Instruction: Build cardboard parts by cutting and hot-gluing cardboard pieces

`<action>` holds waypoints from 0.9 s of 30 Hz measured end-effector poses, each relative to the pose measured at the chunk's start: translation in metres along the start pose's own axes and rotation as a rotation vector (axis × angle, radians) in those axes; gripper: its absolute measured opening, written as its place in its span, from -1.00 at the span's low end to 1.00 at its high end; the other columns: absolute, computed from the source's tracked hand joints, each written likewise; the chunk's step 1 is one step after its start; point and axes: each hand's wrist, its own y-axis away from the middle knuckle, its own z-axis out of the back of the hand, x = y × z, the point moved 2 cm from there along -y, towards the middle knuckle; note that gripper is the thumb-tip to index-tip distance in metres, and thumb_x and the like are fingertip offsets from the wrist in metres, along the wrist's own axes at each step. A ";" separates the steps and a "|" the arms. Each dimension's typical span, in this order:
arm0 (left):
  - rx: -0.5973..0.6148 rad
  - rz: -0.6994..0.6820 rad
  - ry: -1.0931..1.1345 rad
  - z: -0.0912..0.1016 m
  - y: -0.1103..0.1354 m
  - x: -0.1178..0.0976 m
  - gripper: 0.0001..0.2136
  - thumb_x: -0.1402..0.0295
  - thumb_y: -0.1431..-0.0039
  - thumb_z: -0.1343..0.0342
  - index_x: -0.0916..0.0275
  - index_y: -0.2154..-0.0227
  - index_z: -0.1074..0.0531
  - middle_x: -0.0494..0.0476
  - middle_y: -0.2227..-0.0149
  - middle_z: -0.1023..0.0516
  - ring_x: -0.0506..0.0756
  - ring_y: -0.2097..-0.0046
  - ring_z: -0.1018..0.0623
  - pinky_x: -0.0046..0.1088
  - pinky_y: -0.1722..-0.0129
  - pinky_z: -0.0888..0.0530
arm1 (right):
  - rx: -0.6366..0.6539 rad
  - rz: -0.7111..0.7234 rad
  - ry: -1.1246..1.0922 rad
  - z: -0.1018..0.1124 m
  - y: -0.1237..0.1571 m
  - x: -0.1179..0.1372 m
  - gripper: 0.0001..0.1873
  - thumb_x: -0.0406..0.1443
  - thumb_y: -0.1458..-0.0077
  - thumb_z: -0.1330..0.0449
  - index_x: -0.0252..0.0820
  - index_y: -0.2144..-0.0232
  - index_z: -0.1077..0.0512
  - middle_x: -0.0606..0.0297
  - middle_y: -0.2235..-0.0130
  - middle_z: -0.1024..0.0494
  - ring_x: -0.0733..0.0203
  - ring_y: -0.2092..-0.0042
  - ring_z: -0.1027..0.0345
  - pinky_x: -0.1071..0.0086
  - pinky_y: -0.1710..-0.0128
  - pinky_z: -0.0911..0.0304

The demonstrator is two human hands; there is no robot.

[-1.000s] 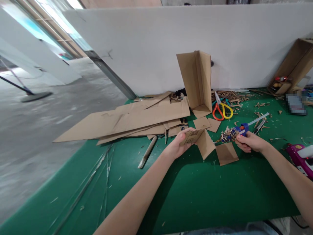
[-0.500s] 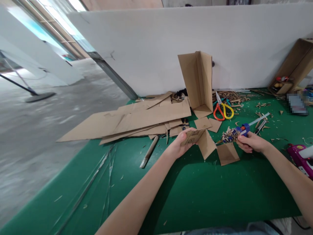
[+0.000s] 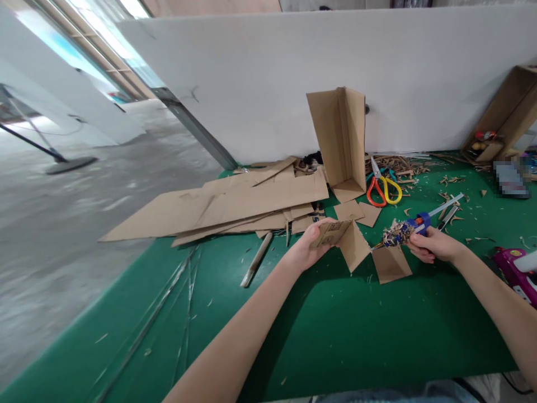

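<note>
My left hand (image 3: pixel 307 251) grips a small folded cardboard piece (image 3: pixel 344 242), holding it tilted just above the green table (image 3: pixel 319 330). My right hand (image 3: pixel 428 245) is closed round a blue glue gun (image 3: pixel 405 229) whose front is crusted with cardboard scraps. Its tip points left at the edge of the held piece. A flat brown cardboard square (image 3: pixel 390 264) lies on the table just below the gun.
Long cardboard sheets (image 3: pixel 235 204) lie piled at the left. A folded cardboard box (image 3: pixel 342 140) stands against the white wall. Orange and yellow scissors (image 3: pixel 382 187), cardboard scraps, a purple tool (image 3: pixel 515 271) at the right edge and an open box (image 3: pixel 501 117) sit around.
The glue gun's tip has edged slightly closer to the held cardboard piece. Both hands stay almost where they were.
</note>
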 end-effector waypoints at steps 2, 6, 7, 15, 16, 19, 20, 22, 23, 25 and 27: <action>-0.029 0.007 0.003 0.001 0.000 0.001 -0.48 -0.03 0.21 -0.39 0.24 0.24 -0.55 0.20 0.23 -0.58 0.15 0.24 -0.53 -0.38 0.29 -0.45 | 0.002 0.011 0.005 0.000 0.000 -0.001 -0.41 0.10 -0.16 -0.20 -0.14 0.65 -0.14 0.56 0.70 -0.11 0.48 0.73 0.05 0.52 0.76 0.11; -0.051 0.007 -0.014 0.003 0.000 0.002 -0.47 -0.04 0.20 -0.36 0.24 0.23 -0.52 0.22 0.22 -0.58 0.17 0.24 -0.53 -0.35 0.29 -0.45 | -0.014 0.015 0.000 -0.001 0.000 -0.001 -0.41 0.10 -0.15 -0.20 -0.14 0.65 -0.13 0.56 0.70 -0.10 0.48 0.73 0.06 0.52 0.76 0.10; -0.046 0.006 -0.015 0.003 0.000 0.002 -0.48 -0.04 0.19 -0.36 0.23 0.23 -0.52 0.22 0.22 -0.58 0.17 0.24 -0.53 -0.35 0.29 -0.45 | -0.019 0.014 -0.001 -0.001 0.000 -0.001 -0.41 0.09 -0.15 -0.21 -0.14 0.66 -0.13 0.56 0.70 -0.11 0.48 0.73 0.06 0.52 0.75 0.10; -0.021 0.004 -0.033 0.005 -0.001 0.002 -0.47 -0.05 0.17 -0.36 0.24 0.22 -0.53 0.23 0.20 -0.58 0.18 0.21 -0.53 -0.34 0.26 -0.44 | -0.072 0.038 0.008 -0.002 0.001 -0.002 -0.41 0.11 -0.14 -0.20 -0.13 0.66 -0.16 0.54 0.75 -0.11 0.45 0.73 0.06 0.50 0.74 0.07; -0.011 0.003 -0.022 0.005 -0.001 0.001 -0.47 -0.05 0.19 -0.38 0.23 0.23 -0.54 0.22 0.21 -0.58 0.18 0.22 -0.53 -0.35 0.27 -0.45 | -0.081 0.039 0.007 -0.002 0.000 -0.002 -0.42 0.11 -0.14 -0.20 -0.13 0.65 -0.16 0.54 0.74 -0.12 0.45 0.73 0.06 0.50 0.73 0.07; 0.033 0.006 -0.015 0.005 -0.002 0.001 -0.46 -0.08 0.21 -0.41 0.21 0.24 -0.56 0.21 0.21 -0.58 0.17 0.21 -0.53 -0.39 0.29 -0.45 | -0.196 0.055 -0.006 -0.002 -0.003 0.001 -0.51 0.10 -0.11 -0.24 -0.16 0.51 -0.29 0.54 0.69 -0.14 0.43 0.71 0.05 0.48 0.72 0.05; 0.056 0.012 -0.027 0.004 -0.002 0.001 -0.45 -0.10 0.21 -0.40 0.21 0.24 -0.57 0.22 0.20 -0.58 0.17 0.20 -0.53 -0.40 0.29 -0.45 | -0.279 0.084 -0.001 0.000 -0.004 0.003 -0.54 0.09 -0.11 -0.24 -0.17 0.43 -0.34 0.53 0.66 -0.16 0.41 0.69 0.02 0.47 0.70 0.01; 0.105 0.031 -0.060 0.002 0.000 0.001 -0.43 -0.13 0.20 -0.38 0.20 0.22 -0.57 0.22 0.17 -0.57 0.17 0.17 -0.53 -0.42 0.28 -0.45 | -0.497 0.167 0.091 0.008 -0.006 0.009 -0.57 0.06 -0.13 -0.22 -0.18 0.26 -0.39 0.48 0.60 -0.22 0.33 0.62 -0.10 0.41 0.62 -0.14; 0.129 0.042 -0.076 0.000 0.001 0.001 -0.42 -0.14 0.20 -0.37 0.19 0.21 -0.57 0.22 0.16 -0.57 0.18 0.16 -0.53 -0.42 0.28 -0.45 | -0.607 0.204 0.195 0.013 -0.006 0.012 -0.59 0.03 -0.15 -0.20 -0.18 0.18 -0.39 0.43 0.56 -0.28 0.26 0.56 -0.20 0.35 0.53 -0.25; 0.166 0.045 -0.097 -0.006 0.003 0.000 -0.43 -0.14 0.18 -0.37 0.19 0.20 -0.56 0.23 0.14 -0.55 0.19 0.15 -0.52 -0.42 0.28 -0.45 | -0.782 0.250 0.505 0.024 -0.005 0.017 -0.56 -0.07 -0.19 -0.15 -0.20 -0.01 -0.35 0.24 0.38 -0.44 0.08 0.32 -0.39 0.19 0.27 -0.38; 0.190 0.020 -0.099 -0.014 0.006 -0.002 -0.44 -0.11 0.15 -0.37 0.19 0.17 -0.54 0.24 0.11 -0.53 0.20 0.14 -0.51 -0.40 0.26 -0.46 | -0.873 0.255 0.834 0.032 -0.006 0.018 -0.44 -0.16 -0.22 -0.07 -0.25 -0.21 -0.20 0.00 0.08 -0.46 -0.11 0.02 -0.37 0.00 0.01 -0.32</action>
